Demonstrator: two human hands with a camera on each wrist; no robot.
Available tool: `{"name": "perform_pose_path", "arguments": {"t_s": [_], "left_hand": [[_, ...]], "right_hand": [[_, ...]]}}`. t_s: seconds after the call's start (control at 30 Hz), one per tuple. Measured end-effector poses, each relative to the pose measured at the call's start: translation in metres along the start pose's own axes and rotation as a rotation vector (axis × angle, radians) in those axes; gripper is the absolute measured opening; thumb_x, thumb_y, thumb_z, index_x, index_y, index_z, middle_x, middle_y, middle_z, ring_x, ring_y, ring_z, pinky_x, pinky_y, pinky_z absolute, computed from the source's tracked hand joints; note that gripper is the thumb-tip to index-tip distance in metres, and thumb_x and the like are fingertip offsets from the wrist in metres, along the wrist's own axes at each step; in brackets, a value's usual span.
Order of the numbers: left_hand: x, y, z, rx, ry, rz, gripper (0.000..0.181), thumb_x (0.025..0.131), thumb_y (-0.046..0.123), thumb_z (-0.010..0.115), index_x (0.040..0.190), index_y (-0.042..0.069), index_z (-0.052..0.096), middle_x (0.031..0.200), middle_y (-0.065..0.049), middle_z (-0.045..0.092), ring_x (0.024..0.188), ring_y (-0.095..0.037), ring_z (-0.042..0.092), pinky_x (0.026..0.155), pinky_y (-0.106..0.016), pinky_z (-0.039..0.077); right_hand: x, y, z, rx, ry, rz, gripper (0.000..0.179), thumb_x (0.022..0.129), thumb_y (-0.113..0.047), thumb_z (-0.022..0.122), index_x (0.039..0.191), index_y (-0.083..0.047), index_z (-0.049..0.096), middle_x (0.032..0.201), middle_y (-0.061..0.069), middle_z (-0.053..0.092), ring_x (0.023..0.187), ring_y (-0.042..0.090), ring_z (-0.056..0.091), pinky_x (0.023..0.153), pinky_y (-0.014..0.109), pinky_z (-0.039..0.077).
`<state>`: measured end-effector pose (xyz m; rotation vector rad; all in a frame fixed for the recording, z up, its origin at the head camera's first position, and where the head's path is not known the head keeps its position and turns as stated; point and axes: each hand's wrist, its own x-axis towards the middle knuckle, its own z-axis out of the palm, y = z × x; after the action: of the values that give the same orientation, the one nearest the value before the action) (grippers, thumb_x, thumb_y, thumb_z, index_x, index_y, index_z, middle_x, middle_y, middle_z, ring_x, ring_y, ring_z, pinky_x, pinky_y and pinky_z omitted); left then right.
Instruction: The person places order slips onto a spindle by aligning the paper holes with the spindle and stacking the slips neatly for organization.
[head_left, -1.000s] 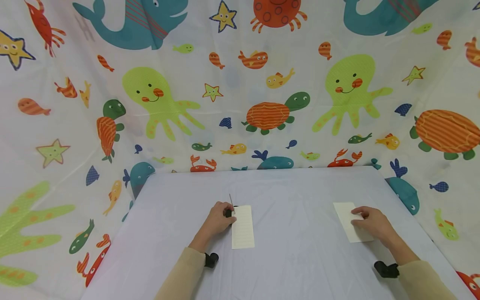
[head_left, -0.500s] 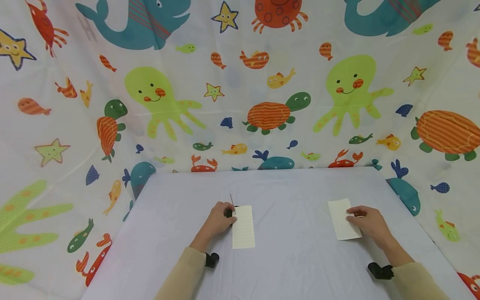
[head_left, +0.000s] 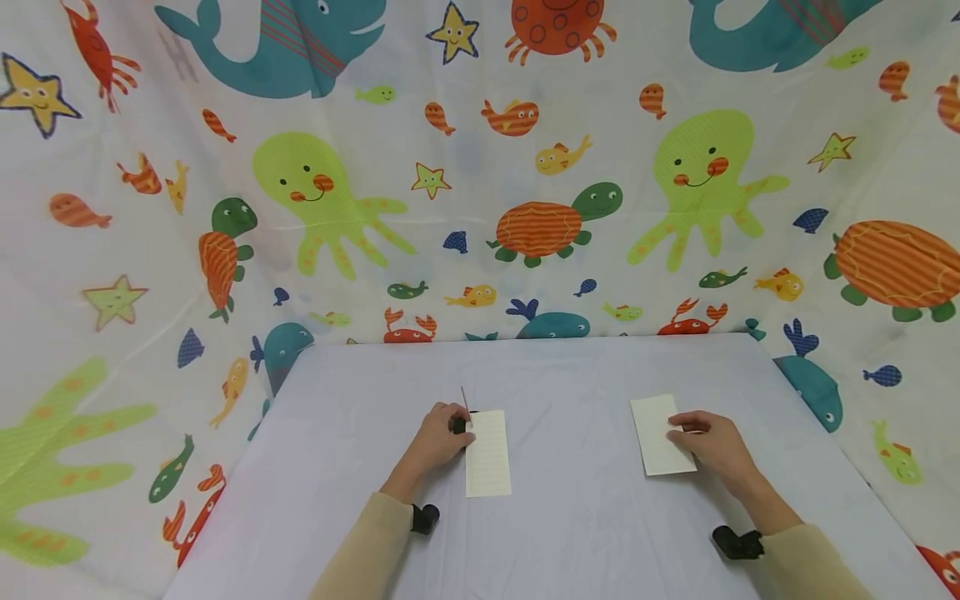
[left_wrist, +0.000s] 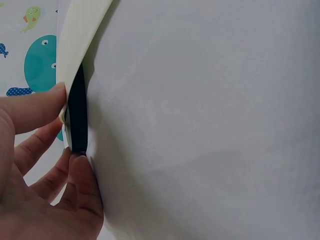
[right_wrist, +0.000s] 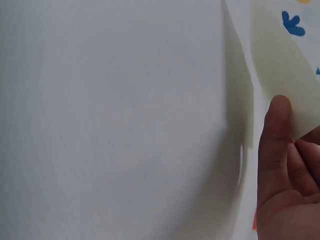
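My left hand pinches the left edge of a cream lined paper, thumb on top, near its upper corner. In the left wrist view a dark, flat-sided thing shows under the paper, beside the fingertips. A thin reddish-brown strip sticks up past the fingers in the head view; its kind is unclear. Off to the right, my right hand pinches the right edge of a plain cream sheet of paper between thumb and fingers. The right wrist view shows the thumb lying against this sheet.
Both papers are over a table covered with a white cloth. A white curtain printed with sea animals hangs behind it and along the sides. Each wrist carries a black camera mount.
My right hand has moved left with the plain sheet, bringing it nearer to the lined paper. The left hand keeps its grip and has stayed in place.
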<state>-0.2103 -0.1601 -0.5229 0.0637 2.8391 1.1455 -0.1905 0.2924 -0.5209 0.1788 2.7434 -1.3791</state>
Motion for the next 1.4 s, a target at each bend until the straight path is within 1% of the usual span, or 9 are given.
{"name": "perform_pose_path", "arguments": {"t_s": [0.13,0.23,0.47,0.67,0.8,0.9,1.13,1.4], "left_hand": [[0.002,-0.001,0.0,0.004,-0.005,0.01,0.025,0.088,0.016,0.077,0.109,0.01,0.064,0.111,-0.01,0.053,0.1,-0.027,0.049,0.089,-0.048,0.045],[0.003,-0.002,0.0,0.005,-0.008,0.004,0.025,0.089,0.017,0.077,0.11,0.011,0.064,0.111,-0.01,0.054,0.1,-0.027,0.05,0.091,-0.048,0.046],[0.006,-0.003,0.002,0.006,-0.013,-0.001,0.026,0.088,0.016,0.077,0.11,0.011,0.064,0.112,-0.01,0.054,0.101,-0.027,0.05,0.091,-0.049,0.046],[0.007,-0.004,0.002,0.016,-0.006,0.004,0.025,0.089,0.016,0.077,0.11,0.01,0.064,0.112,-0.01,0.053,0.1,-0.027,0.049,0.09,-0.049,0.046],[0.008,-0.004,0.002,0.013,-0.004,0.004,0.025,0.089,0.016,0.077,0.11,0.01,0.064,0.111,-0.011,0.054,0.099,-0.027,0.049,0.089,-0.049,0.046],[0.008,-0.004,0.001,0.006,-0.006,-0.009,0.025,0.089,0.017,0.077,0.11,0.011,0.065,0.112,-0.01,0.053,0.1,-0.027,0.049,0.091,-0.048,0.046],[0.009,-0.004,0.0,0.001,-0.006,0.003,0.025,0.089,0.016,0.077,0.11,0.01,0.064,0.113,-0.011,0.053,0.101,-0.028,0.049,0.091,-0.049,0.046],[0.011,-0.004,-0.003,0.001,-0.013,-0.017,0.025,0.089,0.017,0.076,0.11,0.011,0.064,0.113,-0.011,0.053,0.102,-0.028,0.049,0.092,-0.049,0.046]], "right_hand": [[0.0,-0.007,0.01,0.021,-0.001,-0.006,0.042,0.095,-0.023,0.072,0.125,0.005,0.063,0.12,0.023,0.061,0.103,0.031,0.056,0.072,0.023,0.05],[-0.001,-0.013,0.018,0.044,0.002,0.006,0.041,0.095,-0.022,0.072,0.125,0.004,0.064,0.121,0.022,0.06,0.104,0.03,0.056,0.072,0.025,0.05],[-0.004,-0.03,0.035,0.084,0.009,0.01,0.038,0.095,-0.02,0.071,0.125,0.002,0.065,0.123,0.021,0.06,0.106,0.031,0.055,0.073,0.023,0.05],[-0.006,-0.045,0.048,0.131,-0.007,0.003,0.036,0.094,-0.019,0.071,0.124,0.001,0.066,0.122,0.019,0.061,0.108,0.029,0.055,0.075,0.024,0.05],[-0.005,-0.054,0.057,0.182,-0.018,-0.009,0.034,0.092,-0.017,0.074,0.121,0.001,0.068,0.119,0.017,0.062,0.104,0.027,0.056,0.074,0.025,0.051],[-0.004,-0.061,0.063,0.206,-0.023,-0.013,0.034,0.092,-0.016,0.075,0.12,0.0,0.069,0.12,0.016,0.063,0.104,0.027,0.057,0.075,0.024,0.052],[-0.003,-0.074,0.076,0.238,-0.028,-0.019,0.033,0.093,-0.017,0.073,0.122,-0.001,0.069,0.123,0.016,0.061,0.107,0.027,0.056,0.077,0.024,0.052],[0.0,-0.092,0.091,0.3,-0.022,-0.023,0.031,0.093,-0.017,0.073,0.12,-0.003,0.069,0.121,0.014,0.06,0.106,0.027,0.055,0.077,0.024,0.052]]}}
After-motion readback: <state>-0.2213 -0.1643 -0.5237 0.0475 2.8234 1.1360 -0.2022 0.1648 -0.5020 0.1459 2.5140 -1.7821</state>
